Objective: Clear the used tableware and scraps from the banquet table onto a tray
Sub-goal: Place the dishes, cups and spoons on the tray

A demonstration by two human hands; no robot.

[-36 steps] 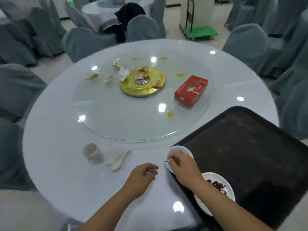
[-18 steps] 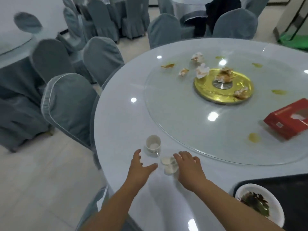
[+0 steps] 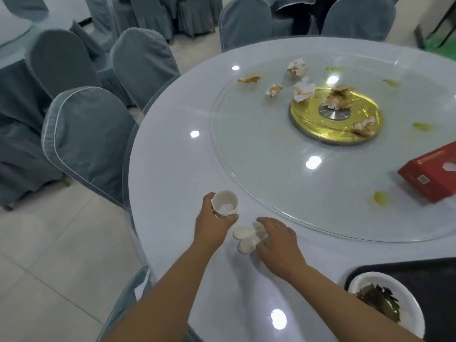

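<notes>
My left hand [image 3: 212,224] grips a stack of white cups [image 3: 224,204] near the table's front-left edge, thumb and fingers curled round it. Just to the right, my right hand [image 3: 277,240] rests its fingers on the handles of two white spoons [image 3: 246,239] lying on the white table [image 3: 172,169]. A dark tray [image 3: 424,275] sits at the bottom right with a white plate [image 3: 412,304] of leafy scraps on it. Crumpled napkins [image 3: 302,90] and food scraps lie on the glass turntable [image 3: 259,144] around its gold hub [image 3: 335,117].
A red tissue box [image 3: 429,170] sits on the turntable's right side, with oily stains near it. Grey-covered chairs [image 3: 88,139] stand close to the table's left edge, and more chairs line the far side. Tiled floor lies to the left.
My left hand moved forward and closed round the cup stack. My right hand stayed over the spoons and settled on their handles. The view shifted slightly closer.
</notes>
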